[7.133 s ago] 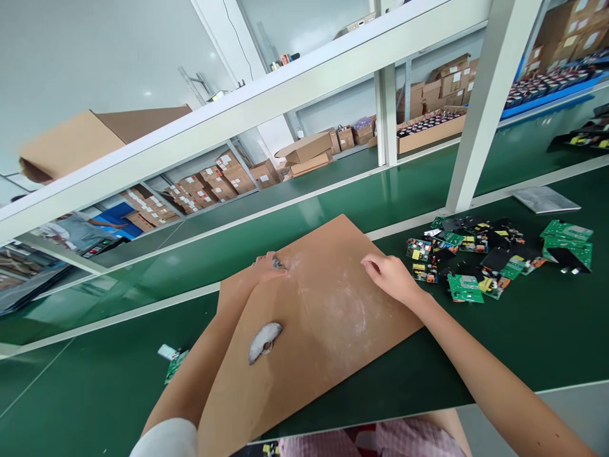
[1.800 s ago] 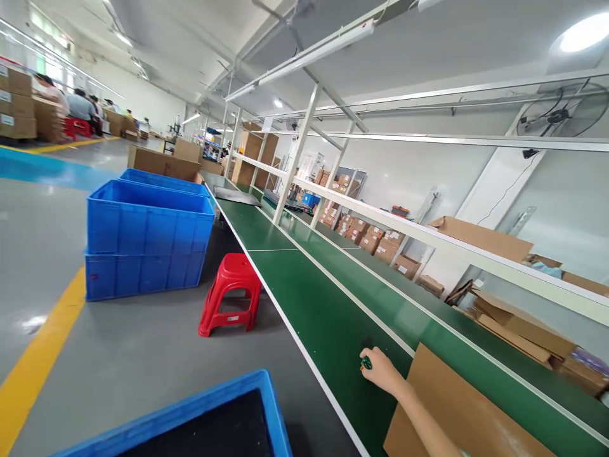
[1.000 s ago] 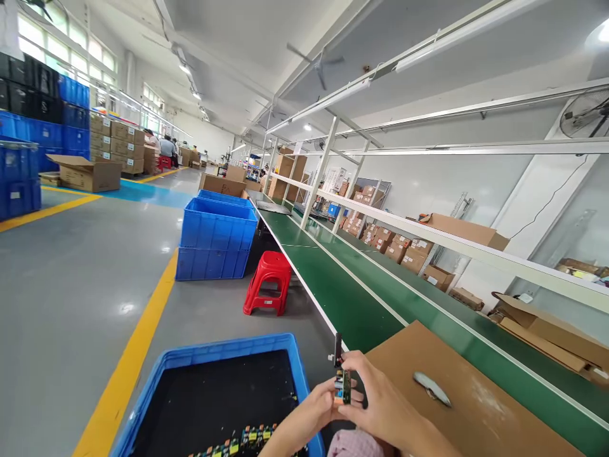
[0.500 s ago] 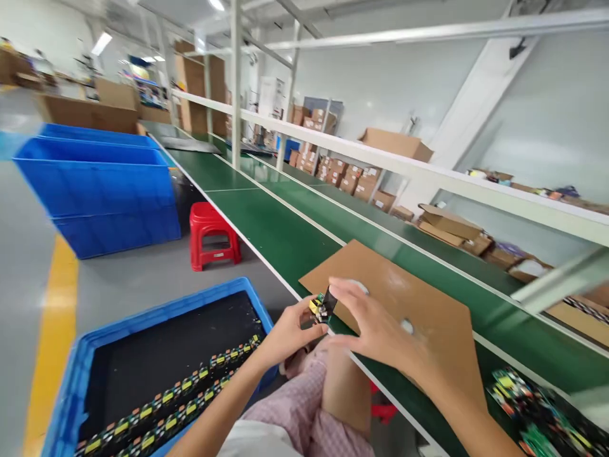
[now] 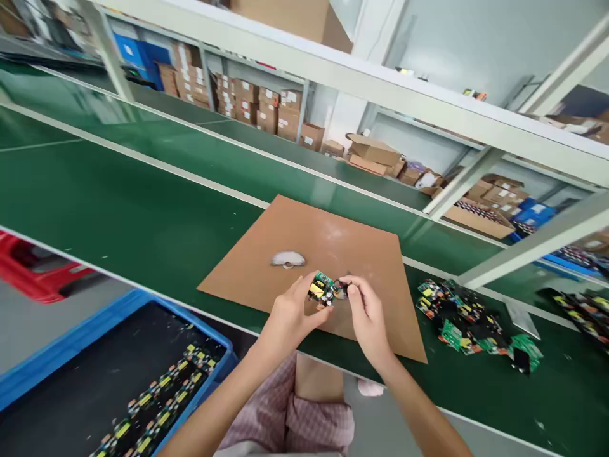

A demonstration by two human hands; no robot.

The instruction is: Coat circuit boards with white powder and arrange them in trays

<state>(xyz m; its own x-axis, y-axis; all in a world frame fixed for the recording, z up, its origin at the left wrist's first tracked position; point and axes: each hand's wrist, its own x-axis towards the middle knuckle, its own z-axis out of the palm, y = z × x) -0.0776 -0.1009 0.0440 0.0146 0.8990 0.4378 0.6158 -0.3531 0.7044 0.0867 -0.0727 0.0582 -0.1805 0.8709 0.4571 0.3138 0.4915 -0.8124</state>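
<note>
My left hand [image 5: 291, 315] and my right hand [image 5: 365, 313] together hold a small green circuit board [image 5: 323, 290] with yellow and black parts, above the near edge of a brown cardboard sheet [image 5: 266, 260]. The left fingers pinch the board's left side. The right fingers pinch a dark part at its right end. A grey-white half-disc [image 5: 288, 259] lies on the sheet just beyond my hands.
A pile of green circuit boards [image 5: 469, 320] lies on the green bench [image 5: 118, 209] to the right. A blue crate [image 5: 95, 381] with rows of boards stands low on my left. A red stool [image 5: 38, 273] is beside it. White shelf rails cross overhead.
My view has swung right and down from the aisle to the bench. Both hands have carried the board up over the cardboard sheet, and the right hand has closed onto its end.
</note>
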